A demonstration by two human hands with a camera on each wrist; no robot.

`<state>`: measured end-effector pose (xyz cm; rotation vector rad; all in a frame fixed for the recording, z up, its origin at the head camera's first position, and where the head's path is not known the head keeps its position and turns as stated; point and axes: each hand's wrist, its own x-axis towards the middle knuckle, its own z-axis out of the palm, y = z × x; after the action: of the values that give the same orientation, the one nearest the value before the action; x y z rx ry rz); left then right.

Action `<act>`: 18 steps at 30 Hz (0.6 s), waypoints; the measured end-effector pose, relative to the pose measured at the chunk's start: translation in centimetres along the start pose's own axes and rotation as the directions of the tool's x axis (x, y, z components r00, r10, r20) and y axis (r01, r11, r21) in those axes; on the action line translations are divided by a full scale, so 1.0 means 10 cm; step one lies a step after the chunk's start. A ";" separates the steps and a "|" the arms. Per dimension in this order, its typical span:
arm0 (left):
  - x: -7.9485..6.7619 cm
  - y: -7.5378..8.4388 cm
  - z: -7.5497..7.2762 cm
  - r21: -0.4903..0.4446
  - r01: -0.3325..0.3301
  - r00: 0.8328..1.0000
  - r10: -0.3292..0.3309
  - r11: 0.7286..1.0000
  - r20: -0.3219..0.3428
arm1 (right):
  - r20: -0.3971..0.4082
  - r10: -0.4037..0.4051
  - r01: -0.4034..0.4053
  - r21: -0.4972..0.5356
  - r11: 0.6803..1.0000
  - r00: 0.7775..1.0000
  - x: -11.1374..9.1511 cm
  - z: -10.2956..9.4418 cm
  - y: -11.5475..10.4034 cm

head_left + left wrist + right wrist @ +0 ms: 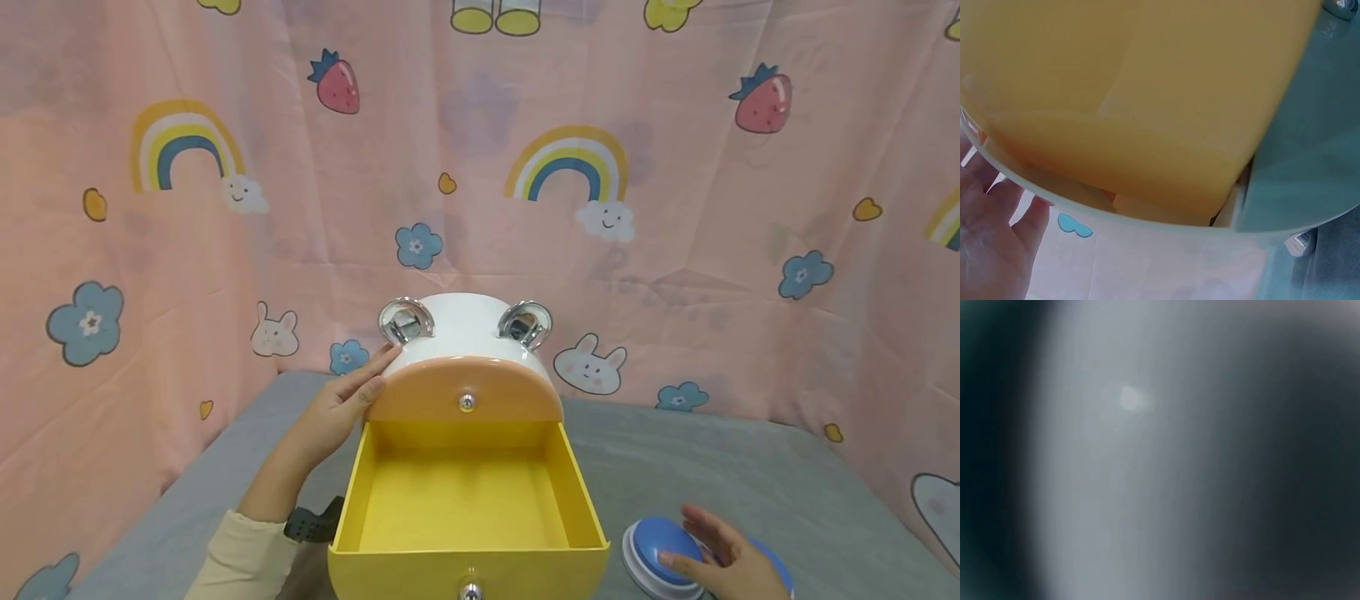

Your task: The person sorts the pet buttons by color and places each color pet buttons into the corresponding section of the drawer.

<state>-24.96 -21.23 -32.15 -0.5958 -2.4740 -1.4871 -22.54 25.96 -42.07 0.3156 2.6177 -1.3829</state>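
Note:
A small drawer cabinet with a white domed shell (465,321) and silver ear-like rings stands in the middle of the head view. Its orange upper drawer (420,392) is closed; the yellow lower drawer (457,500) is pulled out and bare inside. My left hand (337,408) rests with extended fingers against the shell's left side. In the left wrist view, that hand (997,231) lies along the shell's rim. At lower right, my right hand (723,558) is over two blue-topped round objects, thumb and fingers apart. The left one (663,546) has a white base; the other (776,562) is mostly hidden.
Grey cloth covers the table (750,458). A pink patterned curtain (480,208) hangs behind and along both sides. Silver knobs stick out from the drawers, such as the upper knob (467,402). The right wrist view is a close grey blur.

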 end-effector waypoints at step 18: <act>0.00 0.00 0.00 -0.007 -0.008 1.000 0.008 1.000 -0.004 | 0.083 0.081 -0.071 -0.117 0.991 0.993 0.01 0.07 0.02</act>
<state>-24.91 -21.23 -32.15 -0.6032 -2.4615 -1.4933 -22.53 25.50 -42.70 0.3277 2.5723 -1.1900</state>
